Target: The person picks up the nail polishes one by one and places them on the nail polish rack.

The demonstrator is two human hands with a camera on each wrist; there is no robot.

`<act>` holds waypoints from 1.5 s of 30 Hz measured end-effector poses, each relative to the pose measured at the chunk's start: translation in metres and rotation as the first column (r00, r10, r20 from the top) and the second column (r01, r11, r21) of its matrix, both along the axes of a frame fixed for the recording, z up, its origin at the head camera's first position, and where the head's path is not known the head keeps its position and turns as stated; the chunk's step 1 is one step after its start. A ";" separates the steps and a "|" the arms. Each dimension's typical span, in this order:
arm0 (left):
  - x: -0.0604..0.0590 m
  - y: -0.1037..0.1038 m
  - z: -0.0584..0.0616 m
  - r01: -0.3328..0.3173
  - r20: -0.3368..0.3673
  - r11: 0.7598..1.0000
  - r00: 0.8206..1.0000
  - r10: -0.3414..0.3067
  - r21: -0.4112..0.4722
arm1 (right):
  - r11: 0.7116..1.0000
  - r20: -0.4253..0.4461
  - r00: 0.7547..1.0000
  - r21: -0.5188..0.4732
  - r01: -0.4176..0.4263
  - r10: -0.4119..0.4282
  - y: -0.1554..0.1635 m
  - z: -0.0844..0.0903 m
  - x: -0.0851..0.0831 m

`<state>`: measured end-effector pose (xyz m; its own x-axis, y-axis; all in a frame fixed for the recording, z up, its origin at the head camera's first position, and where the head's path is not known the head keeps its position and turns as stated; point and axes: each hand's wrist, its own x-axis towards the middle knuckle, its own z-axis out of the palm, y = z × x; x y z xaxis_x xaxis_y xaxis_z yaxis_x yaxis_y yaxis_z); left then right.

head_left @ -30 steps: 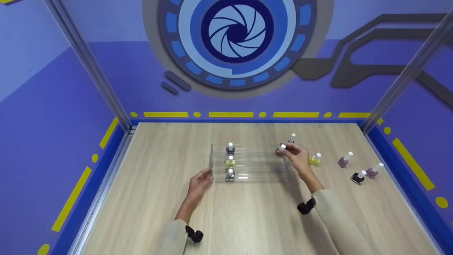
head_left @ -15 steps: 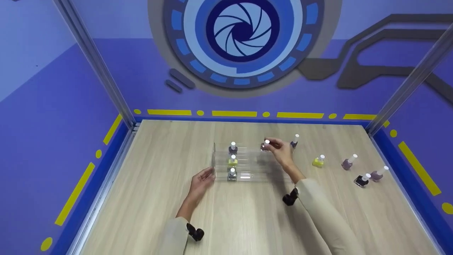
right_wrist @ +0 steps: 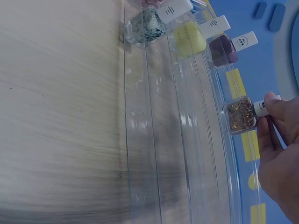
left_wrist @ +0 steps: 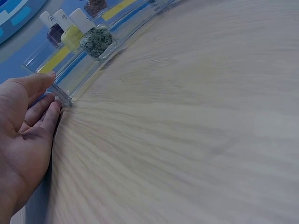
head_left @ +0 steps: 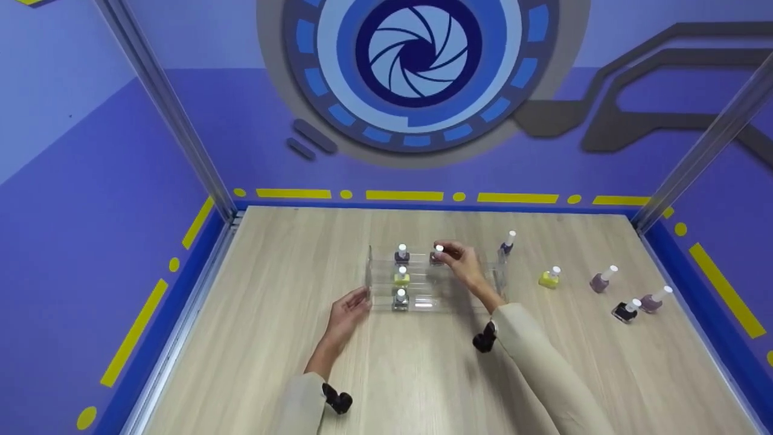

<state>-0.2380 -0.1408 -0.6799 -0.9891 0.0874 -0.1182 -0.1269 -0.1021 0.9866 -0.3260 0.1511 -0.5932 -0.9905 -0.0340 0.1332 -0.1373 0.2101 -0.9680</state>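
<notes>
glitter bottle (right_wrist: 240, 115), cap label unreadable

sleeves: long, beige, smooth cloth, reaching the wrists | left hand (head_left: 349, 308): bare, no rings seen | right hand (head_left: 462, 261): bare | wrists: small black camera unit strapped at each cuff, 6 o'clock of each hand

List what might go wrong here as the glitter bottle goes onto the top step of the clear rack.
1. The right hand pinches the glitter bottle by its white cap only; it might swing or slip.
2. The purple bottle stands close beside it and could get knocked.
3. The left hand only touches the clear rack at its end, so the rack could slide.
</notes>
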 end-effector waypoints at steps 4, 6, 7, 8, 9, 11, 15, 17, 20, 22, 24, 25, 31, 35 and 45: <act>0.000 0.000 0.001 0.001 -0.003 1.000 1.000 -0.001 -0.003 | 1.000 0.026 0.999 0.010 -0.019 0.018 0.002 0.004 0.001; -0.001 -0.001 0.002 0.009 -0.001 1.000 1.000 -0.009 0.002 | 0.999 0.028 0.999 0.002 -0.047 0.047 0.001 0.014 0.005; -0.001 -0.002 0.002 0.011 0.001 1.000 1.000 -0.011 0.006 | 0.998 0.031 0.998 -0.004 -0.056 0.056 0.001 0.017 0.006; -0.001 -0.003 0.002 0.013 -0.003 1.000 1.000 -0.013 0.008 | 0.998 0.025 0.998 -0.005 -0.056 0.056 0.002 0.020 0.006; -0.001 -0.004 0.001 0.014 -0.003 1.000 1.000 -0.014 0.013 | 0.998 0.013 0.998 -0.004 -0.057 0.057 0.003 0.021 0.006; -0.001 -0.004 0.001 0.018 -0.005 1.000 1.000 -0.018 0.013 | 0.999 -0.007 0.999 0.006 -0.045 0.045 0.007 0.024 0.008; 0.000 -0.001 0.000 0.009 0.001 1.000 1.000 -0.009 0.010 | 0.999 -0.042 0.999 0.028 0.016 -0.015 0.025 0.022 0.008; -0.001 0.000 0.001 0.005 0.004 1.000 1.000 -0.005 0.003 | 0.998 -0.047 0.999 0.046 0.030 -0.028 0.035 0.026 0.010; -0.001 0.001 0.002 0.001 0.001 1.000 1.000 -0.001 -0.011 | 0.996 -0.044 0.998 0.074 0.053 -0.050 0.053 0.032 0.014; -0.001 0.001 0.003 -0.004 0.003 1.000 1.000 0.004 -0.022 | 0.993 -0.039 0.997 0.097 0.068 -0.064 0.066 0.034 0.018; -0.001 0.001 0.003 -0.007 0.005 1.000 1.000 0.008 -0.030 | 0.990 -0.037 0.996 0.113 0.081 -0.077 0.080 0.035 0.023; -0.001 0.000 0.003 -0.006 0.000 0.999 1.000 0.006 -0.039 | 0.989 -0.040 0.996 0.117 0.086 -0.082 0.087 0.035 0.025; 0.000 0.002 0.001 -0.012 0.010 0.999 1.000 0.012 -0.041 | 0.980 -0.046 0.991 0.148 0.135 -0.129 0.134 0.035 0.042; -0.001 0.004 -0.001 -0.008 0.009 1.000 1.000 0.009 -0.024 | 0.966 -0.048 0.984 0.188 0.178 -0.172 0.171 0.035 0.054; 0.001 0.001 0.001 -0.010 -0.009 1.000 1.000 0.009 -0.028 | 0.904 -0.054 0.941 0.264 0.336 -0.334 0.258 0.042 0.080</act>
